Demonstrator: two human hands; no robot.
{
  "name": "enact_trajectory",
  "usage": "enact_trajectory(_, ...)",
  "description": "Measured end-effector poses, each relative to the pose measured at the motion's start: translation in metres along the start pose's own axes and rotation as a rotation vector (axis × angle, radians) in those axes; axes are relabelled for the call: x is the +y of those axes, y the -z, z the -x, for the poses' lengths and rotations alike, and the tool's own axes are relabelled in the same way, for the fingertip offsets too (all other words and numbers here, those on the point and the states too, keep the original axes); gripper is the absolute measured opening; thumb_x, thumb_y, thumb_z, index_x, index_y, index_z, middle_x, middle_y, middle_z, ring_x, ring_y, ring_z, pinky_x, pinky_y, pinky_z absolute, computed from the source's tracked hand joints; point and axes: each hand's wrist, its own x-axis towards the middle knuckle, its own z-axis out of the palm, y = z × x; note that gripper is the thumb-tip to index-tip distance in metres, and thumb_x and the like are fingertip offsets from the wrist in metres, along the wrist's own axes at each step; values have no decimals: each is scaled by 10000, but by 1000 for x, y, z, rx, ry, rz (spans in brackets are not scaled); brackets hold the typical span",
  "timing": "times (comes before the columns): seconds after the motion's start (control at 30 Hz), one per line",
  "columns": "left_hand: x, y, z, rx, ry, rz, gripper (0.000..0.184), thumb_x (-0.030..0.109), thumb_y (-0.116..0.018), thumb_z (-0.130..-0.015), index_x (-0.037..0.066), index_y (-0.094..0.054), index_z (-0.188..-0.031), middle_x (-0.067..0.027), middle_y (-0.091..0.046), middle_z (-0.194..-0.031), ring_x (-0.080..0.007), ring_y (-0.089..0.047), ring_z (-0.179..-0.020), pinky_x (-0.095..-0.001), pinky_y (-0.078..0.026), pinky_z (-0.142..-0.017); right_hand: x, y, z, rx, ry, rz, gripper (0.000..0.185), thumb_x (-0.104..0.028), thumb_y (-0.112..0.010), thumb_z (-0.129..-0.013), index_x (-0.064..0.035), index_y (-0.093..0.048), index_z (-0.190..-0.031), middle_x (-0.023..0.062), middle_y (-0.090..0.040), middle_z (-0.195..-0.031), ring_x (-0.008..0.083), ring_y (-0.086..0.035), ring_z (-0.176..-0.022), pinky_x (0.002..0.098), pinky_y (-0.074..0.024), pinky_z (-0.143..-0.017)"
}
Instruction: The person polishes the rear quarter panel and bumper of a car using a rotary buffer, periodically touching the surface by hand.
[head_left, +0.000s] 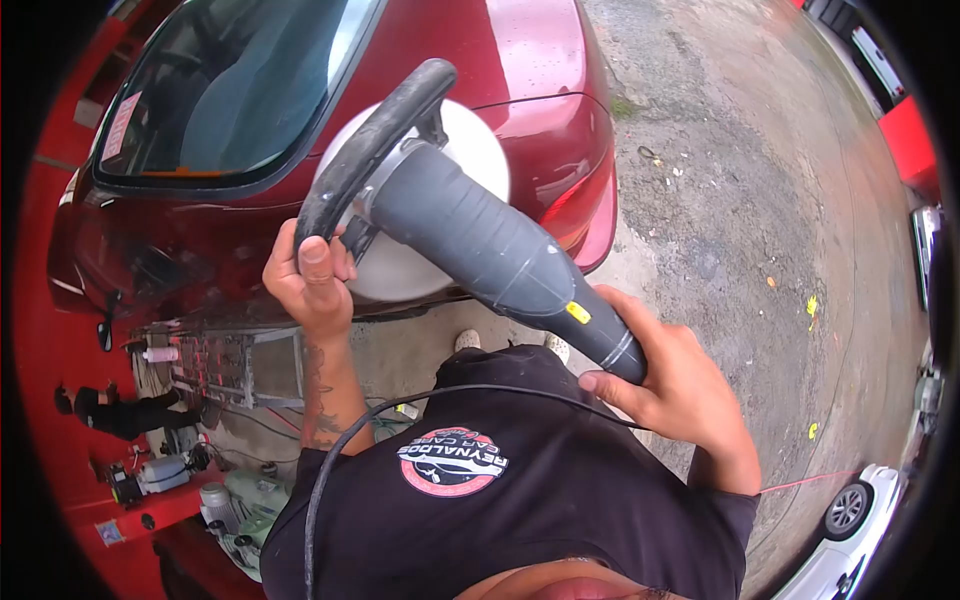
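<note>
A dark grey car polisher (470,235) is held in front of my chest, with a curved black handle at its head. My left hand (312,275) grips the lower end of that handle, thumb up. Around the rear end of the body, by the yellow switch, my right hand (670,375) is wrapped. Behind the polisher's head shows a round white pad (480,150), partly hidden by the tool. Beyond it is a dark red car (540,60); I cannot tell whether the pad touches its paint. A black power cord (400,400) loops across my shirt.
A metal frame (270,365) stands on the left, near a person in dark clothes (130,410). Green machinery (245,505) sits lower left. Concrete floor (720,190) stretches to the right, with a white car (850,530) at the lower right.
</note>
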Motion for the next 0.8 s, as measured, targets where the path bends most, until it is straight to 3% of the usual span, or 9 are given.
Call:
enact_trajectory(0.17, 7, -79, -10, -211, 14, 125, 632, 574, -681, -943, -56, -634, -936, -3, -497, -626, -55, -441, -522, -226, -373, -474, 20, 13, 47, 239, -126, -25, 684, -251, -804, -830, -70, -513, -1422, 267, -716, -985, 466, -695, -963, 465, -541, -821)
enact_trajectory(0.23, 4, -111, -11, -274, 1, 153, 589, 535, -689, -954, -51, -635, -931, 11, -499, -619, -53, -460, -526, -224, -381, -484, 31, 16, 65, 351, -141, 4, 698, -242, -816, -815, -52, -519, -1417, 249, -723, -995, 425, -721, -962, 428, -543, -823)
enact_trajectory(0.3, -3, -135, -15, -338, -2, 198, 497, 465, -768, -918, -25, -696, -951, 7, -658, -710, -65, -600, -671, -251, -489, -609, 46, 14, 74, 447, -119, -1, 716, -241, -826, -802, -44, -518, -1419, 237, -726, -1000, 388, -739, -955, 409, -543, -825)
enact_trajectory(0.33, 0, -148, -15, -363, -7, 213, 488, 452, -775, -914, -28, -700, -951, -6, -679, -728, -70, -607, -694, -262, -503, -626, 43, 15, 81, 477, -201, -3, 719, -200, -823, -782, -22, -523, -1411, 202, -729, -976, 296, -741, -892, 374, -538, -818)
enact_trajectory(0.47, 11, -176, -7, -472, 5, 208, 451, 405, -806, -895, -33, -707, -934, -49, -708, -747, -71, -613, -711, -274, -518, -643, 70, 8, 96, 559, -351, -142, 671, -114, -767, -753, 11, -546, -1374, 149, -712, -886, 209, -668, -779, 345, -532, -799)
enact_trajectory(0.53, 9, -178, 1, -506, -58, 159, 435, 387, -821, -882, -32, -706, -904, -86, -713, -751, -80, -628, -708, -275, -511, -631, 84, -2, 95, 573, -309, -69, 665, -102, -761, -745, 12, -548, -1366, 149, -709, -873, 209, -675, -775, 344, -534, -793)
enact_trajectory(0.67, -7, -164, 28, -466, -297, -2, 458, 439, -888, -757, 28, -699, -820, -97, -658, -674, -263, -597, -611, -361, -493, -615, 116, -32, 85, 513, -315, -48, 650, -70, -747, -734, -25, -555, -1354, 166, -719, -874, 248, -728, -811, 361, -547, -792)
enact_trajectory(0.8, -15, -123, 43, -477, -420, -14, 472, 444, -878, -747, 24, -663, -761, -67, -620, -658, -241, -582, -602, -353, -476, -603, 142, -72, 68, 443, -278, -115, 695, -65, -748, -728, -69, -542, -1393, 216, -736, -932, 372, -749, -896, 404, -560, -803)
